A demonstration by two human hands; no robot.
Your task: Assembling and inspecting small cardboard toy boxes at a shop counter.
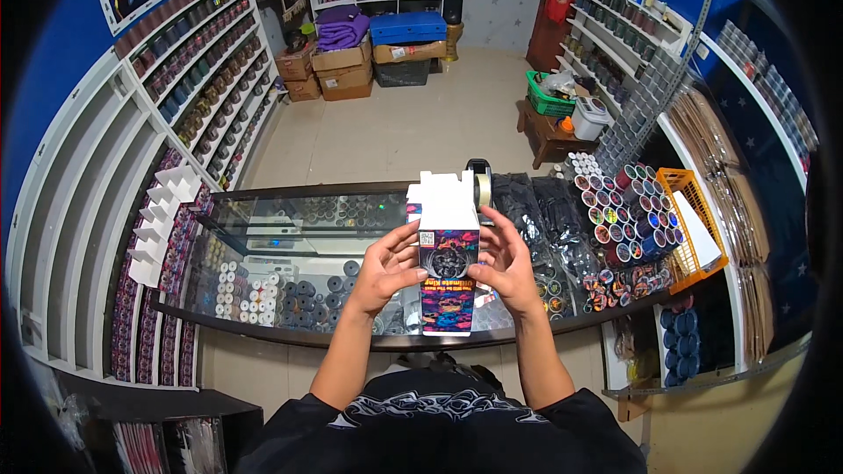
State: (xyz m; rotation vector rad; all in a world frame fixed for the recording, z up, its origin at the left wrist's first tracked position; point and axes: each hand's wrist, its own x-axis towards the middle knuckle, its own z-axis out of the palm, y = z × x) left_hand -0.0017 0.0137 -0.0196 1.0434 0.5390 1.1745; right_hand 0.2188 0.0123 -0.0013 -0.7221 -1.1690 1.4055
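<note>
Above glass counter (263, 211), colourful carton (449, 268) with white flaps open, left hand (386, 268) and right hand (507, 263) fingers clamped on it.

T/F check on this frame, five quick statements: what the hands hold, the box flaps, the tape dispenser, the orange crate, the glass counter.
1. Both hands hold the printed carton. True: left hand and right hand grip its sides.
2. The carton's top flaps are closed. False: the white flaps stand open.
3. A tape dispenser sits on the glass counter behind the carton. True.
4. The orange crate is on the person's left. False: it is at the right end of the counter.
5. The counter is opaque wood. False: it is glass, with round items visible under it.
</note>
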